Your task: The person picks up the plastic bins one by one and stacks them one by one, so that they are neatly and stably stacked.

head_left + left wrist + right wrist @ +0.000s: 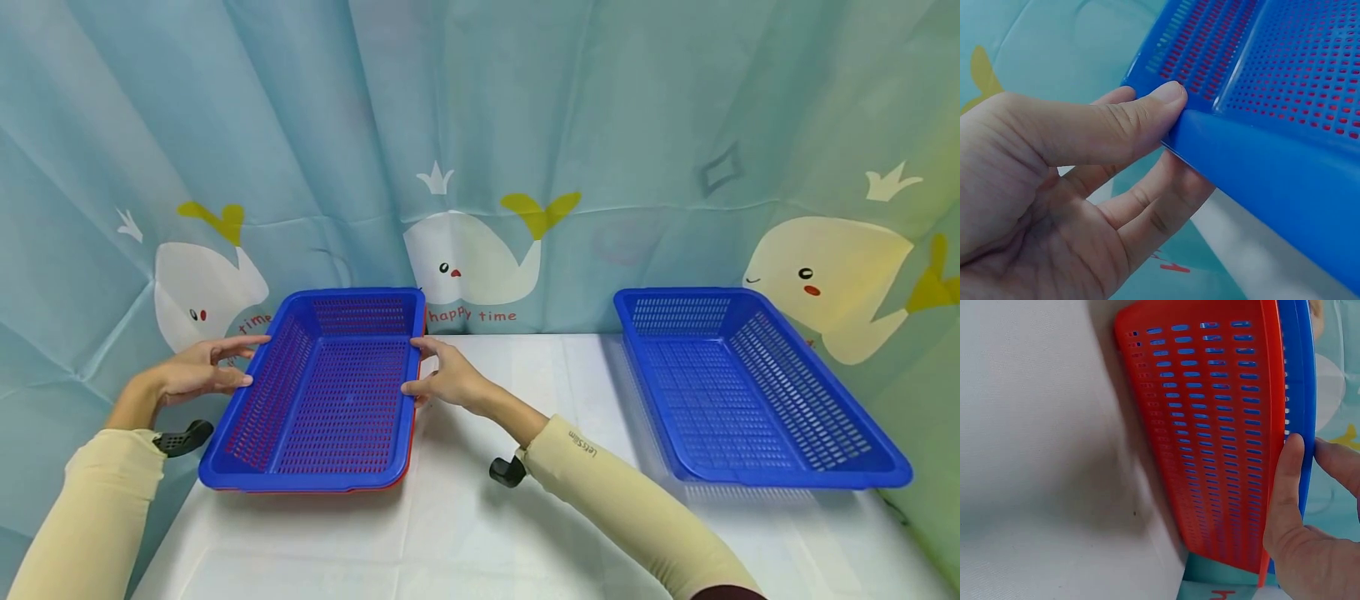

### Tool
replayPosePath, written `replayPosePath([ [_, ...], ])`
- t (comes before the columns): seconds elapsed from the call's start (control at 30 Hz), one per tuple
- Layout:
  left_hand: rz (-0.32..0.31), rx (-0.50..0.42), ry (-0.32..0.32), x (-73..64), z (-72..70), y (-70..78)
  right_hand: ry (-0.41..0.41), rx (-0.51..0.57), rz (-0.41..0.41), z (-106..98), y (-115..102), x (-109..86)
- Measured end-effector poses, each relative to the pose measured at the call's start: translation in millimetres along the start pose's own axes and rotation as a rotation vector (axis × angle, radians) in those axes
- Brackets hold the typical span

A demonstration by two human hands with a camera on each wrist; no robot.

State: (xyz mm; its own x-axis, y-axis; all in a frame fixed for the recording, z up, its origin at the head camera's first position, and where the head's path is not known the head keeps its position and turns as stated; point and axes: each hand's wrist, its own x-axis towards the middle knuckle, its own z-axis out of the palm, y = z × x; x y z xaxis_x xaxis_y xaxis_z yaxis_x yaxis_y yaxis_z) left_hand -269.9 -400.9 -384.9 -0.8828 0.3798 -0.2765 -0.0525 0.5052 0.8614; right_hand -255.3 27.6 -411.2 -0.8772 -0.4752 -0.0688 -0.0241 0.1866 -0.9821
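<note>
The left hand (198,371) and right hand (448,377) pinch opposite rims of the blue basket (300,481), nested in the red basket (1214,444) at the tabletop's (480,533) left; lifting could drag both up if the right fingers catch the red rim.

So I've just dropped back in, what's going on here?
A person has a blue basket in both hands: the left grip pinches its left rim, the right grip its right rim. That basket sits nested in a red basket at the left of the white table. A second blue basket is over on the right, with neither grip touching it.
</note>
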Motion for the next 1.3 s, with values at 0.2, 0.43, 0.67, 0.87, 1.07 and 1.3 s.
replayPosePath([
  [0.2,-0.001,0.0,-0.006,0.3,-0.8,0.2,0.0,-0.051,-0.028,-1,0,0.6],
  [0.43,0.004,0.031,-0.006,0.4,-0.8,2.7,0.002,-0.176,-0.058,-2,-3,-0.6],
  [0.67,0.002,0.067,-0.01,-0.9,0.2,5.0,-0.002,-0.252,-0.08,-1,-4,-3.7],
  [0.87,-0.002,0.07,-0.015,-2.4,3.6,7.4,0.007,-0.336,-0.106,-1,-2,-5.8],
  [1.07,-0.004,0.05,0.004,-1.8,9.2,4.9,0.019,-0.475,-0.165,-3,1,-9.8],
  [1.3,0.012,0.027,0.029,-4.4,13.0,-1.1,0.05,-0.526,-0.186,-4,5,-12.9],
])
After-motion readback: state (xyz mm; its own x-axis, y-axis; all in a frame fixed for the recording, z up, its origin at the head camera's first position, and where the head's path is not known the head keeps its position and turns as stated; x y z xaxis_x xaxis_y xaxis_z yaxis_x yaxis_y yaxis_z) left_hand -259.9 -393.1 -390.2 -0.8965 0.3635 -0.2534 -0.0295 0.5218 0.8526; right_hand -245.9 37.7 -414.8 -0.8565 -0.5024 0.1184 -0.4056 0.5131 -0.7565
